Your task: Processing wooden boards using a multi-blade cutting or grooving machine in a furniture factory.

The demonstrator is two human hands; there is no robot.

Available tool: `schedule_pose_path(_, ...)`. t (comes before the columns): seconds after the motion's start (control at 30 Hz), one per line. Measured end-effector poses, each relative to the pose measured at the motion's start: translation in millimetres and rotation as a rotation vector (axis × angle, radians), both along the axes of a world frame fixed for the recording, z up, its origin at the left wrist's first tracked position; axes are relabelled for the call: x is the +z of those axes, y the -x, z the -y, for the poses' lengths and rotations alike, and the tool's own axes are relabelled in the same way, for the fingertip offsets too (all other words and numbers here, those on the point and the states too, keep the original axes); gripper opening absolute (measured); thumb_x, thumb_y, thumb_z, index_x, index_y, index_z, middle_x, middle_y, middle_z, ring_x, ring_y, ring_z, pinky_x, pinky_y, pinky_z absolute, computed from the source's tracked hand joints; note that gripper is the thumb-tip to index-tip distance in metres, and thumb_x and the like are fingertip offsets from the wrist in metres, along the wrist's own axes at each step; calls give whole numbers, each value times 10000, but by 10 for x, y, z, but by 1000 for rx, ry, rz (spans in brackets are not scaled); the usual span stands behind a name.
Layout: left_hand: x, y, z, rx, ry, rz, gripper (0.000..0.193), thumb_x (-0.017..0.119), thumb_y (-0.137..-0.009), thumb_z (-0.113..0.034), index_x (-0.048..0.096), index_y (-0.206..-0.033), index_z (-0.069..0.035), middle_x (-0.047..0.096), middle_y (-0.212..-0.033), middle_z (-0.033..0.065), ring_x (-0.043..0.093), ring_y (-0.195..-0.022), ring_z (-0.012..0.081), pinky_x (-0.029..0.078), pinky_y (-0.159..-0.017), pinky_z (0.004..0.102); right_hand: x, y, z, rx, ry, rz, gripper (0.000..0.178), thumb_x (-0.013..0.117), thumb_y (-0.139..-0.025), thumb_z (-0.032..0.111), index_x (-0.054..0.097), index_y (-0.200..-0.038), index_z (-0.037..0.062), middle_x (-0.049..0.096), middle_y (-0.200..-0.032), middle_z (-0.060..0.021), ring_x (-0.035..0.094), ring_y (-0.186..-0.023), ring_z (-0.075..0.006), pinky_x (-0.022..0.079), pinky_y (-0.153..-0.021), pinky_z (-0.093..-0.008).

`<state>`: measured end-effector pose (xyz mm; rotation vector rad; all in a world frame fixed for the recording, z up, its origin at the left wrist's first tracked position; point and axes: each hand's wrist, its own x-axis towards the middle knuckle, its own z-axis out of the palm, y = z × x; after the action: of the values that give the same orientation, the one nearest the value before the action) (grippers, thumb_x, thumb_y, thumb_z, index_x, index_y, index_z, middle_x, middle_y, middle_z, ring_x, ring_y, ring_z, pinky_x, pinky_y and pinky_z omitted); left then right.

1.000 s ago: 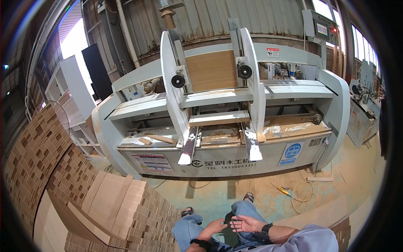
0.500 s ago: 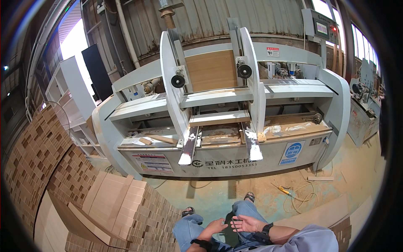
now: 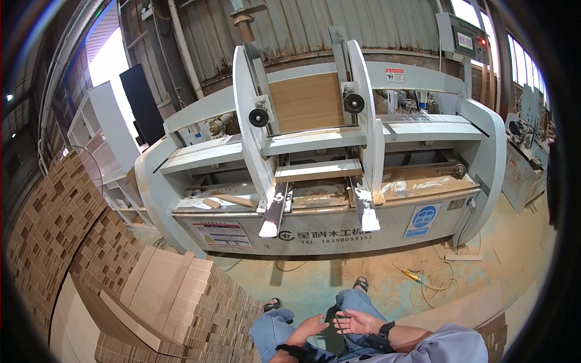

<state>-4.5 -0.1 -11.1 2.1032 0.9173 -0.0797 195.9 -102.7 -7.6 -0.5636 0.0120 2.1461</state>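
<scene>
Both of my hands rest over my lap, between my knees. My left hand [image 3: 313, 325] has loosely bent fingers that point toward the other hand, and I see nothing in it. Palm turned up, my right hand [image 3: 358, 323] holds its fingers apart and stretched to the left. A thin dark cord [image 3: 345, 336] passes by the fingertips of that hand; whether it touches them I cannot tell. Straight ahead stands a large pale grey woodworking machine [image 3: 315, 143], out of reach of both hands. A wooden panel [image 3: 305, 101] stands upright between its two curved white uprights.
Stacked wooden boards [image 3: 206, 302] rise close on my left, with taller stacks [image 3: 54, 224] behind. A yellow tool with a hose [image 3: 413, 276] lies on the dusty floor at right. More boards [image 3: 460, 311] lie at lower right. A control box [image 3: 463, 40] hangs at upper right.
</scene>
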Motion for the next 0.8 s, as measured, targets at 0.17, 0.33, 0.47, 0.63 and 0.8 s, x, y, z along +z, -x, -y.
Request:
schedule_pose_path(0.17,11,-24,10,1,7,-11,515,540,-740,-410,465,-1088,-38,606,-856,172,572,-830,323,440,-727,385,-27,-3,6,1,9,-24,327,360,-894,280,422,-1126,59,502,-1092,-150,490,-1019,-272,363,-914,-449)
schedule_pose_path(0.33,58,-43,13,-30,-2,-60,517,514,-772,-416,456,-1114,-32,609,-879,156,571,-852,302,439,-744,351,-73,-15,9,-5,5,-15,328,361,-894,280,420,-1127,57,503,-1092,-146,489,-1019,-276,362,-915,-450)
schedule_pose_path(0.47,2,-15,1,-15,-9,-18,523,528,-745,-415,462,-1096,-34,595,-863,201,563,-839,345,436,-732,399,-3,4,-5,1,3,-16,328,362,-894,280,421,-1128,58,500,-1099,-147,486,-1023,-279,358,-918,-451)
schedule_pose_path(0.63,6,-30,-6,-10,-4,-9,514,529,-744,-410,472,-1083,-27,601,-840,191,566,-835,339,435,-737,397,-3,-4,-3,-11,14,26,329,365,-893,280,423,-1129,59,499,-1103,-149,484,-1029,-280,354,-921,-455)
schedule_pose_path(0.8,-18,-9,-1,-13,-11,-4,511,533,-740,-406,484,-1075,-22,606,-825,185,573,-824,330,439,-728,386,-27,1,-1,-6,16,7,326,364,-893,278,423,-1126,57,503,-1094,-154,486,-1026,-280,357,-919,-455)
